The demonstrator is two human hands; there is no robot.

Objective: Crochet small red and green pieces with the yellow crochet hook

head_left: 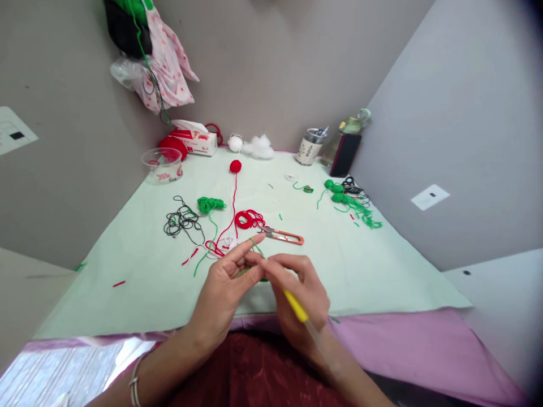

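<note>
Left hand: fingers partly closed, green yarn looped at the forefinger, fingertips meeting those of the other hand. Right hand: closed round a yellow-handled tool, its tip hidden by the fingers. A little green yarn work showed at the fingertips, above the near middle of the table.

Just beyond the hands: one pair of snips, orange-handled; one coil of red yarn. To the left: green skein, tangle of black cord. Far left: clear tub, tissue box. Far middle: small red ball, white stuffing. Far right: pen jar, upright phone.
</note>
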